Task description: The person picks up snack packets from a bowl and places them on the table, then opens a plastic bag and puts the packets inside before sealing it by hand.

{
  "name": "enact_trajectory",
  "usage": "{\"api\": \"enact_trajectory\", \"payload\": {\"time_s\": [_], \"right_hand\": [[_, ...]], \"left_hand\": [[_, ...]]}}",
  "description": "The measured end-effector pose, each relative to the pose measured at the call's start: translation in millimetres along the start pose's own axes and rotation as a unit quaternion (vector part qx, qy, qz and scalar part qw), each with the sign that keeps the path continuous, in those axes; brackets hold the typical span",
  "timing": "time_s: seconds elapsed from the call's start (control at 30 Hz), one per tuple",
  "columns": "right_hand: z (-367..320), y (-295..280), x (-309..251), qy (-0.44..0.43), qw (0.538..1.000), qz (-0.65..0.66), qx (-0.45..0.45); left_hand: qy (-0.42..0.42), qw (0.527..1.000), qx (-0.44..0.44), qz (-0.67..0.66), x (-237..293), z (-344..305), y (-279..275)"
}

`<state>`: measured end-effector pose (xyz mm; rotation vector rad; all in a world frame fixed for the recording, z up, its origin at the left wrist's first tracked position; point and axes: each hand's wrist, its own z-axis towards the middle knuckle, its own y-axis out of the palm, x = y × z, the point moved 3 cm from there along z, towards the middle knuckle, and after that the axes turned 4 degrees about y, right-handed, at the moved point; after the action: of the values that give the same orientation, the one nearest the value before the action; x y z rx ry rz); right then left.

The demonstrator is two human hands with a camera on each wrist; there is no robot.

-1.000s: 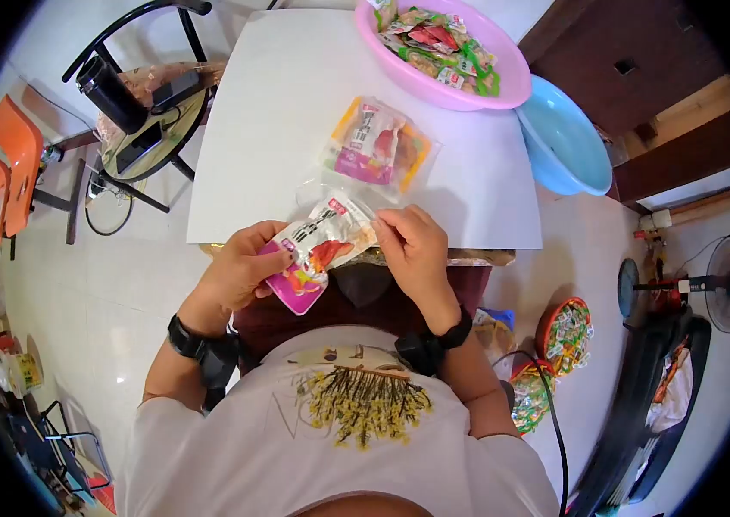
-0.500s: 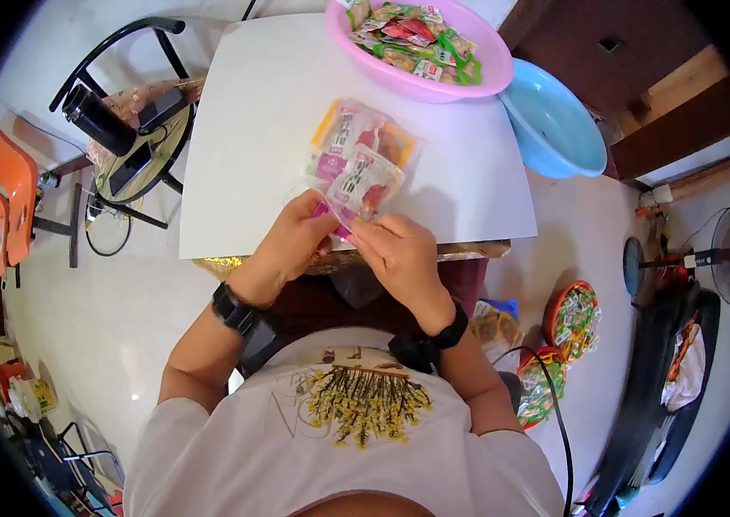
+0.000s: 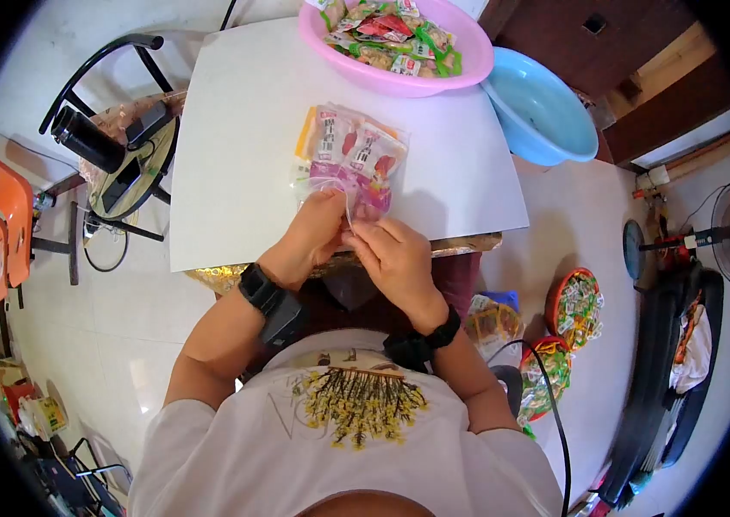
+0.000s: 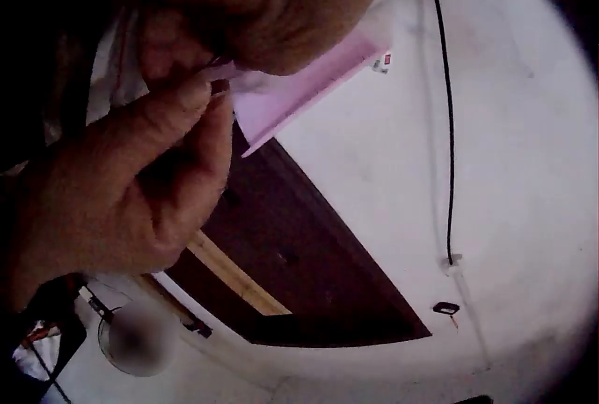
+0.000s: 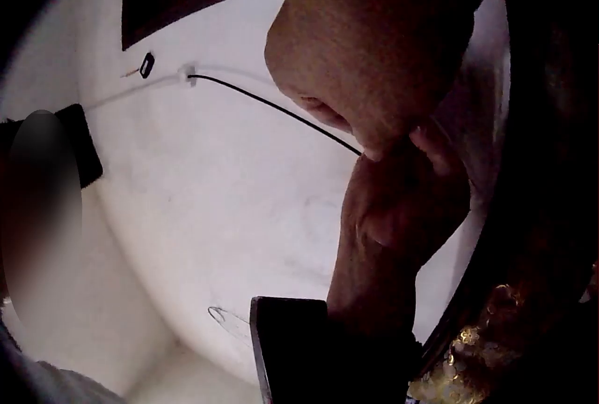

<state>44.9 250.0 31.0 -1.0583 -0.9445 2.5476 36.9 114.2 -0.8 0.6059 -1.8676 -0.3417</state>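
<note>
A clear plastic bag (image 3: 303, 183) lies on the table's near half with its mouth toward the body. In it two printed snack packets, white and purple, lie side by side: one left (image 3: 330, 138) and one right (image 3: 372, 155). An orange-yellow edge shows at the bag's left. My left hand (image 3: 315, 231) pinches the bag's near edge. Just to its right, my right hand (image 3: 395, 263) pinches the same edge between thumb and fingers. In the left wrist view, thin film (image 4: 223, 73) shows at the fingertips. The right wrist view has both hands close together, the film mostly hidden.
A pink basin (image 3: 391, 79) full of snack packets stands at the table's back, beside a light blue basin (image 3: 546, 112). A black chair (image 3: 137, 164) bearing a dark cylinder is left. Red baskets of packets (image 3: 576, 306) stand on the floor at right.
A second ago my left hand held a white-and-purple packet above the table edge. That packet has moved forward into the bag beside the other one, and both hands are now at the bag's edge.
</note>
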Motion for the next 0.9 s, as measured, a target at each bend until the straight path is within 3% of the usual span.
{"api": "enact_trajectory", "payload": {"time_s": [0.2, 0.3, 0.4, 0.5, 0.6, 0.7, 0.8, 0.83, 0.9], "right_hand": [[-8.7, 0.5, 6.1, 0.003, 0.999, 0.000, 0.033], [-10.0, -3.3, 8.4, 0.015, 1.000, -0.007, 0.024], [-15.6, -7.0, 10.5, 0.045, 0.999, -0.017, -0.001], [-20.8, -8.2, 14.7, 0.035, 0.998, -0.046, -0.003], [-24.4, -10.0, 13.3, 0.023, 0.999, -0.039, 0.022], [-27.2, -15.4, 8.1, 0.016, 0.998, -0.042, 0.035], [-29.8, -18.9, 5.3, -0.017, 0.997, -0.032, 0.061], [-30.0, -21.5, 2.8, -0.033, 0.998, -0.038, 0.048], [-30.9, -27.4, -3.9, -0.067, 0.996, -0.049, 0.023]], "left_hand": [[-0.010, 0.996, 0.015, -0.084, -24.8, 25.8, 2.5], [0.016, 0.998, -0.027, -0.052, -25.1, 20.7, 4.3], [-0.012, 0.995, -0.033, 0.098, 3.2, -21.2, 5.4], [0.057, 0.968, -0.038, 0.240, -5.7, -39.8, -28.2], [0.173, 0.939, -0.070, 0.288, 1.9, -77.2, -43.2], [0.149, 0.891, -0.065, 0.423, 16.3, -103.0, -54.2], [0.357, 0.726, -0.075, 0.583, 26.1, -106.9, -64.9], [0.329, 0.734, -0.063, 0.591, 32.2, -108.8, -63.8], [0.337, 0.648, -0.048, 0.681, 37.6, -111.6, -63.1]]}}
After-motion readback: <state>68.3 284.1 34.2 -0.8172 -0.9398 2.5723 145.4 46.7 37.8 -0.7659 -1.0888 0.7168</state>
